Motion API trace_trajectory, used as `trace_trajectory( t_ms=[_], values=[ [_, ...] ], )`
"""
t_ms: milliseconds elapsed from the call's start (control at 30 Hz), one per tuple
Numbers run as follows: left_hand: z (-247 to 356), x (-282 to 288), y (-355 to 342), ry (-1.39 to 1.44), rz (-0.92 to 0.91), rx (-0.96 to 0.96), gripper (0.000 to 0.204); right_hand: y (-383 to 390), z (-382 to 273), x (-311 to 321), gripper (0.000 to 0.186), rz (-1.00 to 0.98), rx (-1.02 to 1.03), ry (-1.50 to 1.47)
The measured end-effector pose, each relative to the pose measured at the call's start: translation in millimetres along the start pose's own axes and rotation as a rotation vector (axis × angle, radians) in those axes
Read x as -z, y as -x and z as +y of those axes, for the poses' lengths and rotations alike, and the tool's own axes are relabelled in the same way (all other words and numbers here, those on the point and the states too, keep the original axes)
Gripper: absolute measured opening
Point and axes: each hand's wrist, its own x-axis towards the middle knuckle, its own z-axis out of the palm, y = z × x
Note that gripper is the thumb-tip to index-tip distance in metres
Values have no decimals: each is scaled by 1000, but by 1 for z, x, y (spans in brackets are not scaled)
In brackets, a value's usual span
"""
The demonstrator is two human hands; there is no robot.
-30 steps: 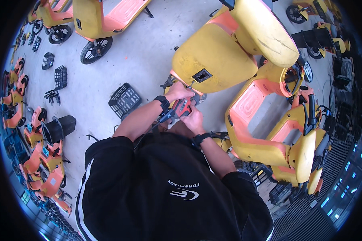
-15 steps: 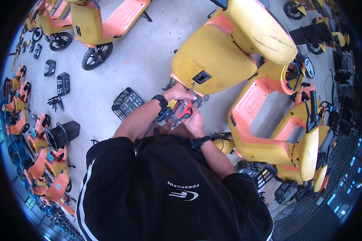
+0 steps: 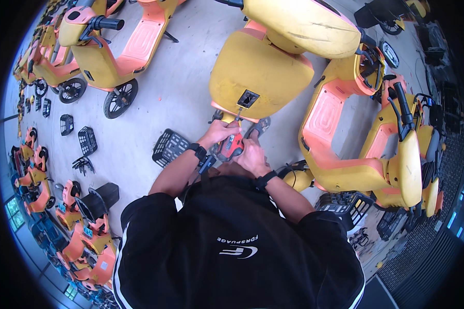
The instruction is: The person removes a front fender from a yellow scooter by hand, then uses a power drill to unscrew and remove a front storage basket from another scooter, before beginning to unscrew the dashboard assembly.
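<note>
A red and black power screwdriver [image 3: 230, 148] sits between both hands, its bit pointing up at the small black square opening [image 3: 248, 98] in the yellow rear panel [image 3: 258, 77] of an electric scooter. My left hand [image 3: 219, 132] wraps the tool's front from the left. My right hand [image 3: 253, 156] grips its body from the right. Both wrists wear black bands. My black shirt hides the lower part of the tool.
The yellow and orange scooter [image 3: 355, 123] stretches to the right. Another one [image 3: 113, 46] stands at the upper left. Black wire baskets lie on the concrete floor: one [image 3: 169, 147] by my left arm, one [image 3: 87, 140] further left, one [image 3: 340, 206] at the right. Several scooters [image 3: 82, 242] crowd the lower left.
The view has shifted slightly; both hands stay on the screwdriver at the scooter's rear panel, with the tool now a little closer to the square opening.
</note>
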Motion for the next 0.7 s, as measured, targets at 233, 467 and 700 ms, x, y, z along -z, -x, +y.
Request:
trace_trajectory(
  t_ms=[233,467,700],
  values=[
    [15,2,6,82,-3,-21,36,-2,-1,3,47,6,-32,-12],
    [11,-6,0,99,89,-42,34,-4,0,7,49,-31,-24,-51],
    [16,0,-1,12,64,-20,34,-4,-5,8,50,-66,-85,-55]
  ],
)
